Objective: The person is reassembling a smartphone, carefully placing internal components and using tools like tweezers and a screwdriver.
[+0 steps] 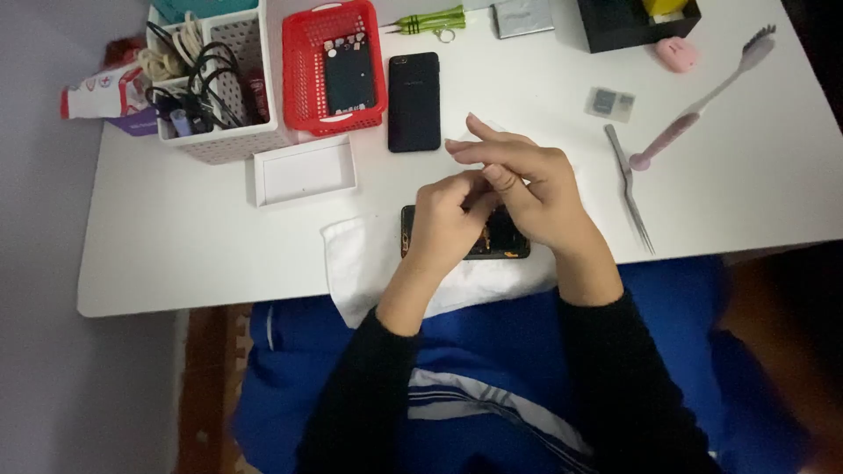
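An opened dark phone body (502,239) with orange parts inside lies on a white cloth (369,263) at the table's near edge. My left hand (446,221) and my right hand (527,189) meet right above it, fingertips pinched together over its middle. Whether a small part sits between the fingers is hidden. A second black phone (414,101) lies flat just beyond my hands.
A red basket (303,79) holding a phone part and a white basket (230,140) of cables stand at the back left, with a white tray (304,169) before them. Tweezers (630,186), a pink brush (702,101), a green screwdriver (428,21) and a black box (628,26) lie to the right and rear.
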